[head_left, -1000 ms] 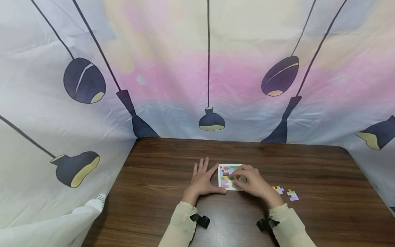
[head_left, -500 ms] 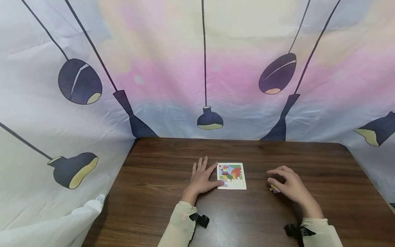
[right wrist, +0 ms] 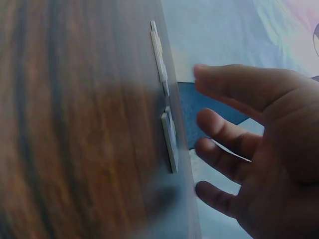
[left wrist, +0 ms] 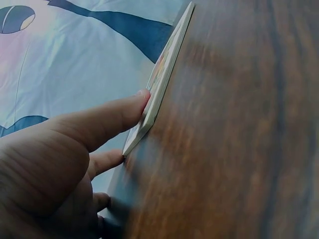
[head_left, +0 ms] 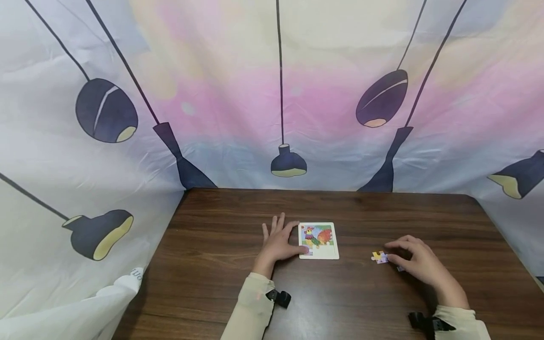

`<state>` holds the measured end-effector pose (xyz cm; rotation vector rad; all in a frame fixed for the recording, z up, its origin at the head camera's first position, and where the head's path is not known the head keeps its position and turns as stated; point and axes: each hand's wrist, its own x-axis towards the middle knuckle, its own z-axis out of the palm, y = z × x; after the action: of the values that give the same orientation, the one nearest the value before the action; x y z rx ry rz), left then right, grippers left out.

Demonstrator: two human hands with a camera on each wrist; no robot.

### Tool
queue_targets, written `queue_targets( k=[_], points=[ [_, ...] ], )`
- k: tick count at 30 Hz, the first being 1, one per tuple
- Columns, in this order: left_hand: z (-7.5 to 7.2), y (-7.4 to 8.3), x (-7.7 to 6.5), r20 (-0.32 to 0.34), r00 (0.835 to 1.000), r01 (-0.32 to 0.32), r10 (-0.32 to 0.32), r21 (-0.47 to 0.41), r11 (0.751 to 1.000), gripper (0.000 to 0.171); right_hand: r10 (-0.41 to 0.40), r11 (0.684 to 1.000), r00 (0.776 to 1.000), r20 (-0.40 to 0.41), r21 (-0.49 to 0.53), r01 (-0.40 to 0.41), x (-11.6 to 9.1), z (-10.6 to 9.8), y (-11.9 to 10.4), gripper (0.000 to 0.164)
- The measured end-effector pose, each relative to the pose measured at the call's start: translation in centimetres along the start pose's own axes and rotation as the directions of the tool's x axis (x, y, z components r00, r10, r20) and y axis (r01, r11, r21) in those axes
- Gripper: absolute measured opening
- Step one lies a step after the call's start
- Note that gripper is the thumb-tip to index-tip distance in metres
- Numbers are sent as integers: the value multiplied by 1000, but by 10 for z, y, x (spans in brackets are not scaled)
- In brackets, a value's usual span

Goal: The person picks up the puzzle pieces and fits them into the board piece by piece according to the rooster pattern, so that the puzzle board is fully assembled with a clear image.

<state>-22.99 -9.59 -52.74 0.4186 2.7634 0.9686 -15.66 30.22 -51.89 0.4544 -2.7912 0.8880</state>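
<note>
A small white-bordered jigsaw board with a rooster picture lies near the table's middle; its lower right part is bare white. My left hand steadies it, the thumb pressing on the face near the lower left corner and the index finger touching the upper left corner. To the right, a yellow and purple puzzle piece lies flat. My right hand hovers over another puzzle piece, mostly hidden in the head view. In the right wrist view its fingers are spread apart, with nothing between them and a gap above the piece.
The dark wood table has a printed cloth with lamp drawings hanging behind and on its left side. Bare wood lies between the board and the loose pieces. Each wrist wears a black strap.
My right hand has left the board and moved right, past the yellow and purple piece to the farther one. My left hand stays at the board. The camera view has shifted slightly.
</note>
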Motion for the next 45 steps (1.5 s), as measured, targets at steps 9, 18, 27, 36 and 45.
queue_targets(
  k=[9, 18, 27, 36, 45],
  points=[
    [-1, 3, -3, 48, 998, -31, 30, 17, 999, 85, 30, 999, 995, 100, 16, -31, -4, 5, 4, 29],
    [1, 5, -3, 17, 1000, -15, 14, 21, 1000, 84, 26, 1000, 995, 101, -5, -25, 0, 6, 2, 27],
    [4, 2, -1, 22, 1000, -15, 15, 6, 1000, 78, 56, 998, 990, 127, 5, -57, 0, 7, 1, 31],
    [-1, 0, 2, 41, 998, -37, 40, -69, 997, 64, 17, 1000, 995, 95, 2, -17, 1, 7, 2, 31],
    [5, -1, 1, 21, 999, -40, 40, -20, 999, 73, 33, 999, 991, 127, 8, -34, 0, 7, 2, 33]
  ],
)
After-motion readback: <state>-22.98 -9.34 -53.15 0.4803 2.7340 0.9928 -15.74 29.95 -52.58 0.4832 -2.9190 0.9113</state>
